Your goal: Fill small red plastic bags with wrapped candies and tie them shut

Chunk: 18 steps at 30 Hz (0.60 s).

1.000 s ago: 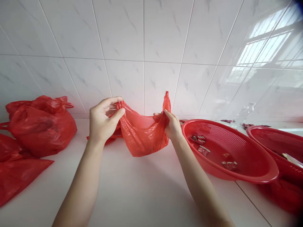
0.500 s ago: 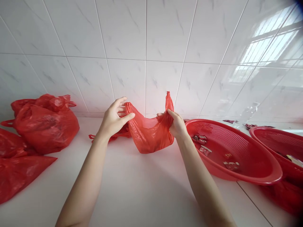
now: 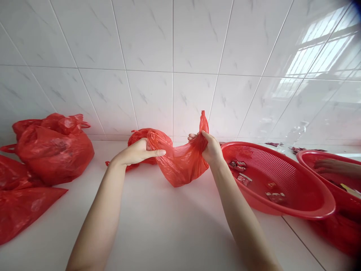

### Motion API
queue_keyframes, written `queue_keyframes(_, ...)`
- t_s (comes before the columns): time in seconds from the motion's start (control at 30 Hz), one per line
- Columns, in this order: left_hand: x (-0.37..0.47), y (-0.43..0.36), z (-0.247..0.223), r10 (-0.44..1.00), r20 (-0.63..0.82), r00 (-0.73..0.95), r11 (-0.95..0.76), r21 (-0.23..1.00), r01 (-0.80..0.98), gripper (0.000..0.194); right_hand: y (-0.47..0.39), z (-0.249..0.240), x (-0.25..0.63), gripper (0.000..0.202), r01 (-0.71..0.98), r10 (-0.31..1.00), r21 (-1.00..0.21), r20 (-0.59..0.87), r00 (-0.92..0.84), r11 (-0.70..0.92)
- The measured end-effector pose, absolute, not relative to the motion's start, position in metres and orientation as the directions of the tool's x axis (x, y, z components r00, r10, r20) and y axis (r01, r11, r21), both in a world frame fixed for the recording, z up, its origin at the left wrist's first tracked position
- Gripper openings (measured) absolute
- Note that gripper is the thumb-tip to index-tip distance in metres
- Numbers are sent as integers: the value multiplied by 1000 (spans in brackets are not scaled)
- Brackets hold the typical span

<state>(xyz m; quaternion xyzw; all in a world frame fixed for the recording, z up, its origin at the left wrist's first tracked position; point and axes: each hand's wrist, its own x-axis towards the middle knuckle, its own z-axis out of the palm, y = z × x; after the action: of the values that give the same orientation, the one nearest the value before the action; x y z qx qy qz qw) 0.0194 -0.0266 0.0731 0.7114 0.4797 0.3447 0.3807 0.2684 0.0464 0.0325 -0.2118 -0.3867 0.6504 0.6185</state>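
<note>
A thin red plastic bag (image 3: pixel 182 167) hangs between my two hands above the white counter (image 3: pixel 169 226). My left hand (image 3: pixel 138 152) is closed on its left upper edge, thumb in front and fingers hidden behind the film. Gathered plastic at the bag's right side is pinched in my right hand (image 3: pixel 211 148), with a narrow handle end sticking up above the thumb. Just behind my left hand, a filled red bag (image 3: pixel 156 135) rests against the tiled wall. The held bag looks slack and light.
Several full red bags (image 3: pixel 56 150) sit at the left. To the right stands a red perforated basket (image 3: pixel 318 203) holding small wrapped packets (image 3: pixel 244 178). Another person's hand (image 3: pixel 335 165) reaches into a second red basket (image 3: pixel 310 156). A clear plastic bottle (image 3: pixel 296 135) is behind them.
My left hand has lowered and turned, its spread fingers now closed on the bag's edge. The bag's bottom has gathered to a point. Another person's hand has appeared in the far-right basket.
</note>
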Motion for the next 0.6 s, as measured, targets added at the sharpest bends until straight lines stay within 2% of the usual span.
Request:
queue_keyframes(0.33,18,-22,70,938,341,59,-337,863,377,36,44,35,269,18,-607,981,-793,155,-118,53)
queue_keyframes(0.47,18,-28,76,928,372,9,-348,859,376,44,45,36,271,13,-588,983,-809,109,-150,-1)
queue_keyframes(0.6,18,-29,81,934,357,-18,-345,915,209,41,49,35,274,8,-583,973,-808,55,-223,-88)
